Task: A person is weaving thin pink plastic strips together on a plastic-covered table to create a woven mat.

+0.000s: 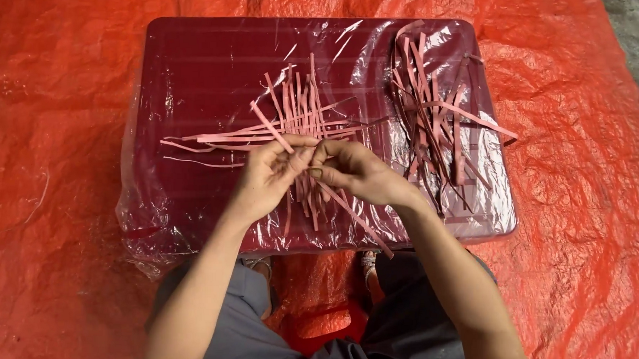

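Both hands — left hand (266, 176) and right hand (355, 172) — pinched one pink strip (349, 212) above the tabletop (188, 78). It looked thin, light and bendy — best held near its ends.

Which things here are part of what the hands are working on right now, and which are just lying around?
In hand:
- pink strip, pinched by left hand and right hand
- woven strips under the hands
- loose strip pile on the right
- wrapped table

Lying about:
- orange tarp
- red stool between the knees
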